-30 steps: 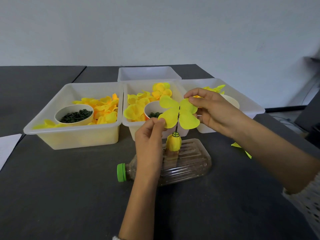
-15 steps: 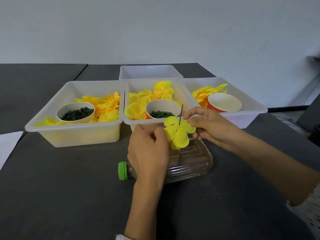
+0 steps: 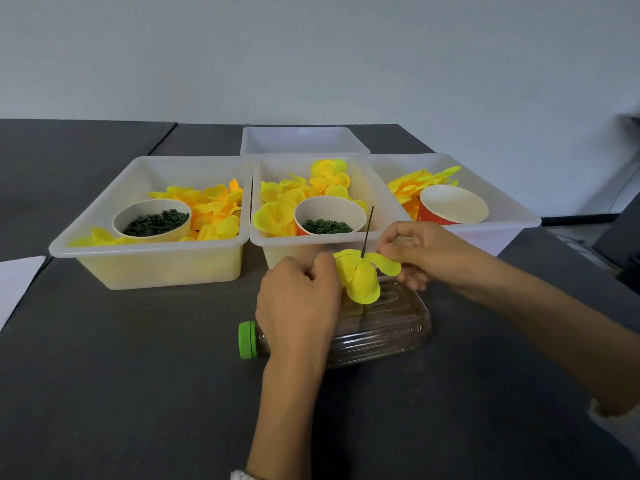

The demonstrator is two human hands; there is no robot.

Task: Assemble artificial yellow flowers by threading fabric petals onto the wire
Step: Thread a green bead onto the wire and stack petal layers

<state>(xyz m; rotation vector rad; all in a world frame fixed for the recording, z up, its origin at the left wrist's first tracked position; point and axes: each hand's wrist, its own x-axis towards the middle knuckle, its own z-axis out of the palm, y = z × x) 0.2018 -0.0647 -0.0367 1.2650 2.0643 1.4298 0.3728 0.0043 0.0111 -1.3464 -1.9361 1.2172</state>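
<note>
head view, step: looks like the person is mid-threading, pushing a yellow petal piece (image 3: 360, 277) down the wire (image 3: 367, 232) that sticks up at frame centre. Petal's already on the wire; the dark tip pokes out well above it.
head view, left hand: the left hand (image 3: 299, 299) sits lower centre, fingers curled, thumb and fingertips pinching the left edge of the petal piece. Back of the hand hides what's under it, so can't say if it also touches the wire.
head view, right hand: the right hand (image 3: 415, 251) comes in from the right, fingers bent and pinching the petal's right lobe just beside the wire.
head view, next move: probably seat the petal snug at the bottom of the wire, then let go and grab another piece from a bin. Needs an even push on both sides so the thin fabric doesn't tear at the hole or bend the wire.
head view, petal look: bright yellow, several rounded lobes, cupped and drooping downward, thin and floppy.
head view, where it is: just above a clear bottle (image 3: 377, 327) lying on its side with a green cap (image 3: 247, 340), centre of the frame. The wire seems to stand in it, base hidden.
head view, around it: three white bins across the middle; middle bin (image 3: 277, 242) holds loose yellow petals and a cup of green rings (image 3: 329, 226). Dark table (image 3: 121, 375) under everything.
</note>
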